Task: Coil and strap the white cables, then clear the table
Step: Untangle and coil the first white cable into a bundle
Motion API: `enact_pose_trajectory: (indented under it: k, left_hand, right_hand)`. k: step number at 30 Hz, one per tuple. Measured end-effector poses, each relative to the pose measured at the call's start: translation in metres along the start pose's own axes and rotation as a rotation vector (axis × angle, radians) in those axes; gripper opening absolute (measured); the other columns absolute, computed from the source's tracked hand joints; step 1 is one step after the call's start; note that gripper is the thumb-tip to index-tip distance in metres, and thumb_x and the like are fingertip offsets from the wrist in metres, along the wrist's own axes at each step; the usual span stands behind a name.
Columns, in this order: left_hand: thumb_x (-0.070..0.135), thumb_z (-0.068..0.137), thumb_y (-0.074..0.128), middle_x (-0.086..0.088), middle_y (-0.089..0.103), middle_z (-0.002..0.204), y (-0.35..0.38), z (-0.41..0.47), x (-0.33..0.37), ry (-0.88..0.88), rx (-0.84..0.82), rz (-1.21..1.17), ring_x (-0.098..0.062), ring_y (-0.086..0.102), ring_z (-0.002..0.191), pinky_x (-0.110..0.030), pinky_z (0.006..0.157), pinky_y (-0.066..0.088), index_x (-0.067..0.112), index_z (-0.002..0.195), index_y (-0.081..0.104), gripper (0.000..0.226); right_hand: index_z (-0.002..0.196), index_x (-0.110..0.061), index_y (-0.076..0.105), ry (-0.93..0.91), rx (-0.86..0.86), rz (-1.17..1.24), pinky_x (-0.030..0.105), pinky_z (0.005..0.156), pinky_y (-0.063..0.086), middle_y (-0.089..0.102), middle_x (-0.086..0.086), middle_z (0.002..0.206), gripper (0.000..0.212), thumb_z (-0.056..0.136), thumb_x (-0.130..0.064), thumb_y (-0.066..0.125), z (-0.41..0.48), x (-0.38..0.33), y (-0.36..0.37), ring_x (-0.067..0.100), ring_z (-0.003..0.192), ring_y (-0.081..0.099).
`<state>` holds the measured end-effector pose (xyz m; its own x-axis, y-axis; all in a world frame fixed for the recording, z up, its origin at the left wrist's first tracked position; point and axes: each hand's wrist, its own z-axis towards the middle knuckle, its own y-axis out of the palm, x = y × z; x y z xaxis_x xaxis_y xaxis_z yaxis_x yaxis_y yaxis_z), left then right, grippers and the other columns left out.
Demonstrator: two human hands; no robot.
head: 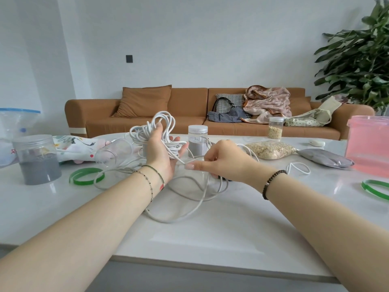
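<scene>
A small clear jar [197, 142] with a screw lid is standing on the white table [210, 239], holding grey powder to about half its height. Well to its left a larger lidded jar [37, 161] is holding the same grey powder, and between them an empty clear jar [113, 152] is lying on its side. Behind the small jar to the right, a slim jar [275, 127] is holding pale flakes. Right of the small jar a clear bag [271, 149] of flakes and a grey pouch [324, 158] are lying flat, and far right a translucent pink tub [370, 144] is standing. Just left of the small jar the left hand [162, 152] is holding up smooth round loops of the white cable [155, 131], thumb pressing them to the palm, fingers lying nearly straight beneath. Just in front of the jar the right hand [223, 159] is pinching one strand between thumb and forefinger. The slack is lying in wide loose curves on the glossy tabletop, nearer the person. A flat green strap ring [86, 175] is resting front-left of the small jar.
</scene>
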<state>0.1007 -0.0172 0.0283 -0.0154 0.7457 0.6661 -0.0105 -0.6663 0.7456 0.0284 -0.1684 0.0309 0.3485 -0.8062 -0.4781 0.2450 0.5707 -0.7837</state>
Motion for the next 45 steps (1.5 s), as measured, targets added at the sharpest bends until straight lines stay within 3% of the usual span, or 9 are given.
enact_pose_trajectory:
  k: [7, 15, 19, 26, 29, 32, 36, 39, 45]
  left_hand:
    - [0.041, 0.096, 0.062, -0.007, 0.055, 0.09, -0.004, 0.007, 0.003, -0.003, 0.059, -0.079, -0.019, 0.059, 0.084, -0.048, 0.09, 0.058, 0.011, 0.103, 0.062, 0.031]
    - [0.029, 0.093, 0.061, -0.007, 0.056, 0.065, -0.002, -0.001, -0.002, -0.29, -0.2, -0.039, -0.02, 0.059, 0.063, -0.057, 0.097, 0.049, 0.009, 0.084, 0.058, 0.022]
    - [0.03, 0.092, 0.058, -0.007, 0.057, 0.071, -0.002, -0.007, -0.001, -0.353, -0.315, 0.075, -0.02, 0.061, 0.067, -0.05, 0.082, 0.054, 0.01, 0.082, 0.06, 0.023]
    - [0.025, 0.091, 0.055, -0.012, 0.064, 0.092, -0.002, -0.011, -0.002, -0.368, -0.44, 0.235, -0.031, 0.065, 0.107, -0.058, 0.099, 0.048, 0.005, 0.088, 0.062, 0.021]
    - [0.024, 0.092, 0.054, -0.02, 0.069, 0.099, -0.002, -0.016, -0.002, -0.389, -0.496, 0.296, -0.04, 0.066, 0.103, -0.062, 0.095, 0.05, 0.0, 0.094, 0.064, 0.026]
    - [0.023, 0.093, 0.055, -0.02, 0.071, 0.09, 0.0, -0.02, -0.004, -0.353, -0.493, 0.327, -0.039, 0.067, 0.093, -0.06, 0.085, 0.056, -0.003, 0.102, 0.064, 0.028]
    - [0.021, 0.091, 0.058, -0.022, 0.066, 0.096, -0.001, -0.018, -0.005, -0.318, -0.452, 0.381, -0.037, 0.069, 0.091, -0.057, 0.09, 0.055, -0.004, 0.11, 0.062, 0.031]
    - [0.02, 0.092, 0.059, -0.019, 0.067, 0.092, -0.001, -0.021, -0.006, -0.3, -0.446, 0.439, -0.034, 0.071, 0.084, -0.054, 0.096, 0.053, -0.003, 0.106, 0.064, 0.028]
    - [0.018, 0.093, 0.055, -0.012, 0.073, 0.096, 0.0, -0.024, -0.01, -0.247, -0.45, 0.579, -0.028, 0.066, 0.088, -0.037, 0.08, 0.05, 0.007, 0.086, 0.074, 0.023]
  right_hand:
    - [0.048, -0.017, 0.025, -0.09, 0.052, 0.021, 0.033, 0.051, 0.022, 0.022, 0.0, 0.048, 0.067, 0.086, -0.043, 0.074, -0.002, -0.004, 0.001, 0.015, 0.048, 0.021]
    - [0.053, -0.014, 0.04, -0.008, 0.221, -0.275, 0.031, 0.051, 0.033, 0.042, 0.0, 0.048, 0.059, 0.087, -0.055, 0.065, 0.001, 0.006, 0.003, 0.017, 0.051, 0.038]
    - [0.058, -0.016, 0.055, 0.07, 0.249, -0.264, 0.028, 0.051, 0.032, 0.053, -0.003, 0.055, 0.052, 0.08, -0.06, 0.069, 0.003, 0.011, -0.003, 0.012, 0.057, 0.05]
    - [0.064, -0.021, 0.07, 0.14, 0.252, -0.213, 0.026, 0.051, 0.035, 0.055, -0.006, 0.055, 0.033, 0.077, -0.051, 0.074, 0.002, 0.012, -0.005, 0.011, 0.06, 0.053]
    - [0.087, -0.03, 0.076, 0.107, 0.24, -0.237, 0.029, 0.061, 0.045, 0.066, -0.009, 0.075, 0.015, 0.089, -0.037, 0.063, 0.003, 0.013, -0.004, 0.015, 0.077, 0.059]
    - [0.102, -0.032, 0.072, 0.059, 0.203, -0.338, 0.035, 0.07, 0.046, 0.069, -0.007, 0.091, 0.024, 0.099, -0.033, 0.048, 0.003, 0.016, 0.001, 0.021, 0.089, 0.061]
    - [0.084, -0.027, 0.072, 0.127, 0.288, -0.364, 0.029, 0.06, 0.039, 0.067, -0.008, 0.08, 0.024, 0.092, -0.047, 0.06, 0.005, 0.02, 0.001, 0.018, 0.08, 0.061]
    - [0.063, -0.017, 0.065, 0.219, 0.369, -0.388, 0.026, 0.053, 0.039, 0.063, -0.006, 0.063, 0.048, 0.076, -0.062, 0.071, 0.005, 0.023, -0.008, 0.013, 0.063, 0.058]
    - [0.073, -0.017, 0.056, 0.13, 0.291, -0.433, 0.03, 0.055, 0.032, 0.058, -0.004, 0.071, 0.037, 0.094, -0.048, 0.058, 0.003, 0.021, -0.002, 0.025, 0.072, 0.055]
